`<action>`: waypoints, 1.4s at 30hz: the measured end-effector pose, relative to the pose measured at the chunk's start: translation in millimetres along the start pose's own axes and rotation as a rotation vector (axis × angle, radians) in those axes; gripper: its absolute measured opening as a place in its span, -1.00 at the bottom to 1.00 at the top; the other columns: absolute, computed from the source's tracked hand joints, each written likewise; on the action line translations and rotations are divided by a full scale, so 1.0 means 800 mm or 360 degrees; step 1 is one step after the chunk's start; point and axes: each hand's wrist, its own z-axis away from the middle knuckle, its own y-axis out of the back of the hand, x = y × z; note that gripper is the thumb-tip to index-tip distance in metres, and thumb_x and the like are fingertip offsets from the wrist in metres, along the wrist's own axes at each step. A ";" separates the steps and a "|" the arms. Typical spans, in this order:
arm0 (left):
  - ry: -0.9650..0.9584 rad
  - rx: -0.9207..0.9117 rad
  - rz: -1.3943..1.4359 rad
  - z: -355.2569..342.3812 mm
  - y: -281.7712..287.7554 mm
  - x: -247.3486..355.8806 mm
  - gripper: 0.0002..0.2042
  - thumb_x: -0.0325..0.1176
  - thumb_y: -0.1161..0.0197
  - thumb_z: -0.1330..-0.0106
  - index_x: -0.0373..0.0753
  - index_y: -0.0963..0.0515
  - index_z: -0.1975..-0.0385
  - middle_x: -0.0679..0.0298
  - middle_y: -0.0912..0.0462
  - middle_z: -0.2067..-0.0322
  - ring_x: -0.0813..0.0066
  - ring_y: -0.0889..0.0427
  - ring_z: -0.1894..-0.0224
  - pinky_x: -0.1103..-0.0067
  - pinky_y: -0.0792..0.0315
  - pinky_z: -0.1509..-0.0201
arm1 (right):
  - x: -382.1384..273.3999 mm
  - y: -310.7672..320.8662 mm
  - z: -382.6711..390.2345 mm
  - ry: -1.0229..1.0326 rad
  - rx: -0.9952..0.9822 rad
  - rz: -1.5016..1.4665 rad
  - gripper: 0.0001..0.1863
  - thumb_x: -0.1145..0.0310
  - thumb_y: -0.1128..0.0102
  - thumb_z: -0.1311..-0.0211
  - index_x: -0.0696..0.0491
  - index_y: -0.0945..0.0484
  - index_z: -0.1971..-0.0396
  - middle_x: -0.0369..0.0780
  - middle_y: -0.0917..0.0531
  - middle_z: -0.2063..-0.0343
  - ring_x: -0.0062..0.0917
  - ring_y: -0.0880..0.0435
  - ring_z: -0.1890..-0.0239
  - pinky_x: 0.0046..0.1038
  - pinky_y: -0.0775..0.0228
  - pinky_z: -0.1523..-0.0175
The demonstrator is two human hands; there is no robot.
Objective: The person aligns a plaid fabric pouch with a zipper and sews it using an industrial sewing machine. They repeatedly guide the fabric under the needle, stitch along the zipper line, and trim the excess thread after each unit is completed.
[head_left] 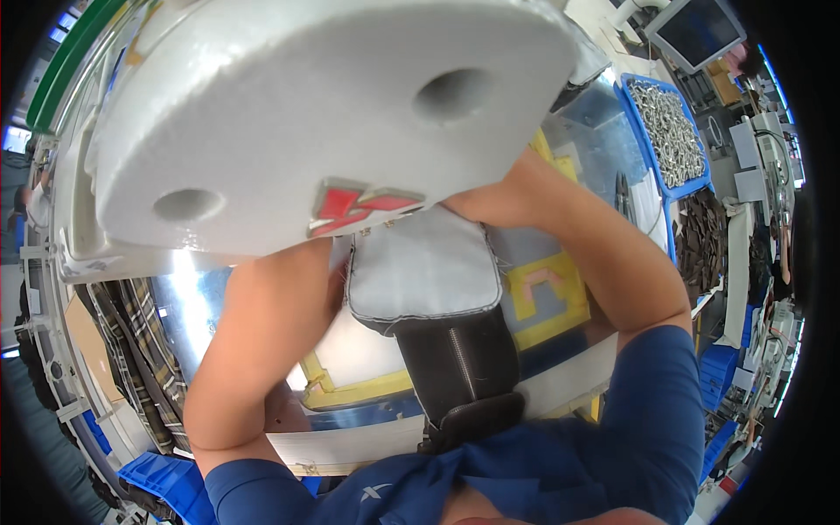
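A light grey fabric piece with dark stitched edges and rounded corners lies in front of me, its far end under the white machine head. From its near edge a black strip with a zipper runs down toward my body. My left hand is at the left side of the grey piece, mostly hidden by the machine head. At the far right of the piece is my right hand; its fingers are also hidden. Whether either hand grips the fabric cannot be seen.
Yellow tape marks shapes on the work surface. At the right stand a blue tray of metal hardware and a pile of dark brown pieces. Plaid fabric hangs at the left, above a blue crate. A monitor is far right.
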 end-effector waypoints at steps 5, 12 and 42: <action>-0.0780 0.0248 0.0169 0.031 0.009 0.023 -0.44 -0.38 -0.61 -0.02 -0.42 -0.55 -0.03 -0.17 -0.62 -0.15 -0.17 -0.62 -0.21 0.21 -0.54 -0.29 | -0.006 0.002 -0.001 0.0019 0.0023 0.0028 -0.72 0.26 -0.33 -0.22 0.22 -0.76 0.40 0.09 -0.74 0.44 0.09 -0.75 0.26 -0.02 -0.59 0.08; -0.0954 0.0050 0.0257 0.000 -0.027 0.026 -0.15 -0.41 -0.63 0.07 -0.29 -0.45 -0.35 -0.12 -0.51 -0.35 -0.18 -0.52 -0.37 0.19 -0.46 -0.46 | -0.014 -0.004 0.003 0.0187 0.0110 0.0316 -0.73 0.32 -0.28 -0.27 0.25 -0.70 0.45 0.09 -0.73 0.45 0.09 -0.75 0.26 0.01 -0.60 0.07; -0.0902 0.0011 -0.0226 0.013 -0.028 0.022 -0.27 -0.29 -0.52 -0.04 -0.45 -0.51 -0.28 -0.28 -0.51 -0.27 -0.19 -0.57 -0.33 0.22 -0.49 -0.43 | -0.045 -0.013 0.008 0.0163 0.0187 0.0219 -0.78 0.42 -0.24 -0.07 0.06 -0.77 0.28 -0.01 -0.78 0.34 0.05 -0.74 0.26 0.00 -0.63 0.12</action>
